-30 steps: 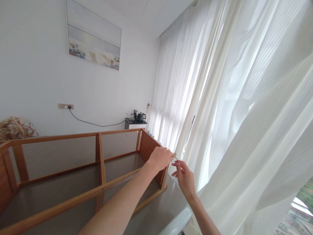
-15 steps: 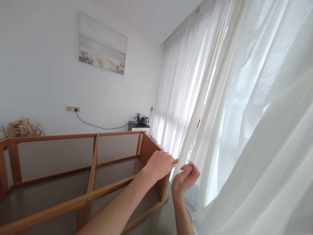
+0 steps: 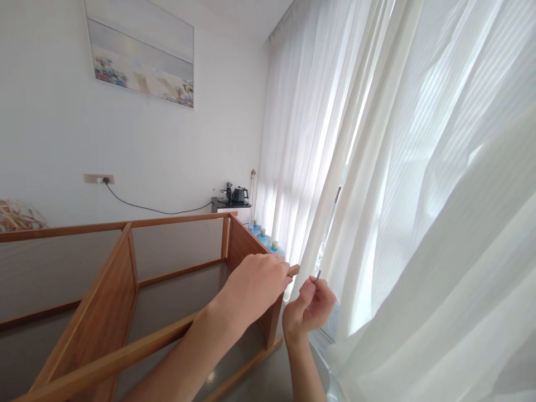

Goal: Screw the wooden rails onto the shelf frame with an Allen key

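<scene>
Left hand (image 3: 259, 282): fingers curled around the near wooden rail (image 3: 157, 341) at its right end. Right hand (image 3: 309, 310): fingers pinching a slim metal rod (image 3: 317, 276), tilted, just right of the rail and apart. Wooden shelf frame (image 3: 111, 301): extending left. Handling, as judged: brace the rail firmly; present the rod squarely.

Some bits are hidden or cut off.
The left hand (image 3: 260, 282) hides part of the wooden frame (image 3: 112, 301), which runs off the left and bottom edges. The right hand (image 3: 310, 307) covers one end of a thin gray stick (image 3: 318, 275), too small to tell what it is. The top edge cuts off the painting (image 3: 140, 56).
</scene>
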A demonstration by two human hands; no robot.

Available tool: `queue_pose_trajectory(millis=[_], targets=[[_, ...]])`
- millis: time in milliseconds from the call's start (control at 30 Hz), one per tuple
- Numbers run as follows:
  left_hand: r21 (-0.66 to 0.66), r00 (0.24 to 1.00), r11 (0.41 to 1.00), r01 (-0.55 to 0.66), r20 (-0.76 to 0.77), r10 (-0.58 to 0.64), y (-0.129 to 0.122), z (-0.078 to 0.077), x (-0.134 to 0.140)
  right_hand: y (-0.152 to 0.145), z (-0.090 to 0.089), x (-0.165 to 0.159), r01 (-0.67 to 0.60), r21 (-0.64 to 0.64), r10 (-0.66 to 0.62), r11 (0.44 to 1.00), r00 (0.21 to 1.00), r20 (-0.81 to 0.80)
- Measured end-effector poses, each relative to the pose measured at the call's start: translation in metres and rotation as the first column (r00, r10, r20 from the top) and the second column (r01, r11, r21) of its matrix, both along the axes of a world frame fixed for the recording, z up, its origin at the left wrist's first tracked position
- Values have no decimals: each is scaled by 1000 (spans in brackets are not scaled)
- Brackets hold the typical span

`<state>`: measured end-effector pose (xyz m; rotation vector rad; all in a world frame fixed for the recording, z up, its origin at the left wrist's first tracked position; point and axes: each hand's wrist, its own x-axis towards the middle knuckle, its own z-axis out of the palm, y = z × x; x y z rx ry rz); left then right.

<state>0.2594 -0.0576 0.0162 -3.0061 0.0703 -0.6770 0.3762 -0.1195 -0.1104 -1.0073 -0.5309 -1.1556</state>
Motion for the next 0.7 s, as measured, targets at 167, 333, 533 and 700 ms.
queue_pose_trajectory(millis=[167,333,533,700], targets=[[-25,1000,1000,-5,-29,4,1,1,-1,5,35,0,-98,117,89,988,993,82],[71,998,997,4,-57,0,-1,4,-1,4,19,-14,-168,110,151,980,977,154],[90,998,996,5,-58,0,-1,5,0,1,-5,-15,-167,-64,175,984,970,169],[56,998,998,-16,-55,20,-2,6,-2,0,-15,0,-113,-106,125,988,986,114]])
